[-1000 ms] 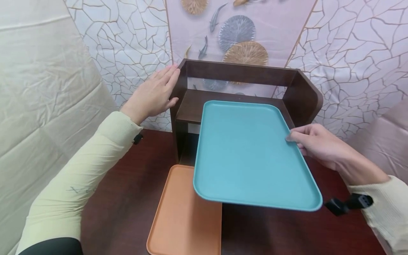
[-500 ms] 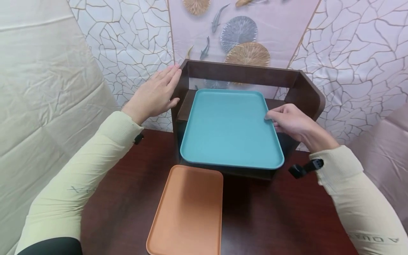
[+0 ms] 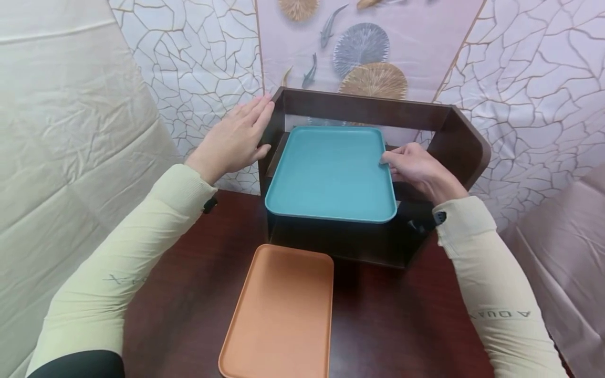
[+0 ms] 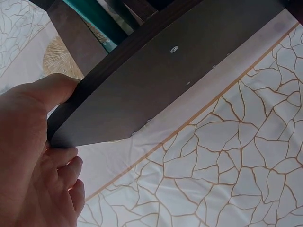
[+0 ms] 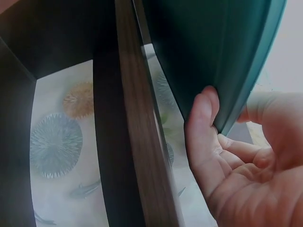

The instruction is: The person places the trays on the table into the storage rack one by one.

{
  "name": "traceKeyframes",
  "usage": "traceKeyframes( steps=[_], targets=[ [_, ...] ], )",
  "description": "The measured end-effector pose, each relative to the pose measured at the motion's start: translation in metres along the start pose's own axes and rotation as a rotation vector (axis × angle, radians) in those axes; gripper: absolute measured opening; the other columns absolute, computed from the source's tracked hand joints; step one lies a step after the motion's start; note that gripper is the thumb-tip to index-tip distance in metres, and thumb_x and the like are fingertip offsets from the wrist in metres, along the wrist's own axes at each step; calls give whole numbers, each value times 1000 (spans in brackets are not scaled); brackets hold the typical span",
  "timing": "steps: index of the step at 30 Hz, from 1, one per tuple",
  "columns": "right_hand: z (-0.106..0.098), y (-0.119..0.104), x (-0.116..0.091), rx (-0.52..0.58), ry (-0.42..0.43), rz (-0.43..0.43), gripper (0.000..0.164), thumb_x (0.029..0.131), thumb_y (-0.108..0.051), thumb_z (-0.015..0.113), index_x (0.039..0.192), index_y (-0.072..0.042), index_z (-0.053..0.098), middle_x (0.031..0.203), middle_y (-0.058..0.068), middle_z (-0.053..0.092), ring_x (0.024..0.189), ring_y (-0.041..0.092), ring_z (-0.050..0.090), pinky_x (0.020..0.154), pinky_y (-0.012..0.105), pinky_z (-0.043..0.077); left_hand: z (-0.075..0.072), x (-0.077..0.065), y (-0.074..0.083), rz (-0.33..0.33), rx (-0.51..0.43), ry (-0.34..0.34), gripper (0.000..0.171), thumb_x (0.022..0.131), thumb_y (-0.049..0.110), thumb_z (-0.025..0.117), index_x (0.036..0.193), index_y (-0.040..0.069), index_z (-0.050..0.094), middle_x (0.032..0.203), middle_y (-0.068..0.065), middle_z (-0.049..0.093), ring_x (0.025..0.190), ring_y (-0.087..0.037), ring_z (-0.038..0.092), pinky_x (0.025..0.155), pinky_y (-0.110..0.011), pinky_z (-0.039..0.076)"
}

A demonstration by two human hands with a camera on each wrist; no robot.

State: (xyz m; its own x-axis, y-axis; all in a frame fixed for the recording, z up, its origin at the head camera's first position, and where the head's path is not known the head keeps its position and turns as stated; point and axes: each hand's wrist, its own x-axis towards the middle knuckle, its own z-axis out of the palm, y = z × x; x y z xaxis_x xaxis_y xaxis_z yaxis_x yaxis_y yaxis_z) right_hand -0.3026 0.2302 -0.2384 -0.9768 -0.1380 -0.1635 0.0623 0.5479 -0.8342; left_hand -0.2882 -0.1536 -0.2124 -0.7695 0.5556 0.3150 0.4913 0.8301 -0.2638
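Observation:
A blue-green rectangular tray (image 3: 331,173) is held above the lower part of a dark brown wooden shelf (image 3: 368,110), its far end over the upper board. My right hand (image 3: 418,168) pinches the tray's right rim, thumb on top and fingers beneath; the right wrist view shows the fingertips under the tray (image 5: 213,52), apart from the board edge (image 5: 137,118). With my left hand (image 3: 236,134) I hold the shelf's left side panel (image 4: 156,71) near its front edge. The thumb and fingers lie on either side of that panel in the left wrist view.
An orange tray (image 3: 281,315) lies flat on the dark reddish table (image 3: 387,325) in front of the shelf. Behind stands a patterned cloth backdrop (image 3: 189,52). Pale fabric (image 3: 71,131) hangs at the left, and more fabric (image 3: 567,252) at the right.
My right hand has carried the blue-green tray forward and to the left, toward the shelf, uncovering the orange tray. My left hand has stayed on the side panel.

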Motion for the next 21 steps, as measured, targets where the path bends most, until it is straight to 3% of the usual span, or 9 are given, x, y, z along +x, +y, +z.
traceKeyframes(
  steps=[7, 14, 21],
  targets=[
    [4, -3, 15, -2, 14, -9, 49, 106, -20, 48, 137, 16, 61, 142, 28, 60, 106, 14, 72, 106, 44, 57, 0, 0, 1, -5, -2, -4, 79, 108, 33, 53, 166, -7, 16, 177, -22, 15, 165, -37, 18, 135, -52, 21],
    [8, -4, 26, 11, 12, -16, 47, 105, -19, 50, 133, 16, 63, 137, 28, 64, 98, 8, 73, 103, 41, 59, 0, 0, 2, -11, -3, 1, 79, 108, 33, 53, 166, -6, 15, 177, -22, 15, 165, -37, 19, 134, -52, 21],
    [14, -8, 31, 15, -3, 10, 46, 106, -18, 50, 135, 17, 62, 138, 29, 64, 102, 15, 75, 103, 42, 59, 0, -1, 1, -17, -4, -6, 80, 108, 33, 55, 166, -6, 15, 177, -21, 15, 165, -36, 18, 134, -52, 21]
  ],
)
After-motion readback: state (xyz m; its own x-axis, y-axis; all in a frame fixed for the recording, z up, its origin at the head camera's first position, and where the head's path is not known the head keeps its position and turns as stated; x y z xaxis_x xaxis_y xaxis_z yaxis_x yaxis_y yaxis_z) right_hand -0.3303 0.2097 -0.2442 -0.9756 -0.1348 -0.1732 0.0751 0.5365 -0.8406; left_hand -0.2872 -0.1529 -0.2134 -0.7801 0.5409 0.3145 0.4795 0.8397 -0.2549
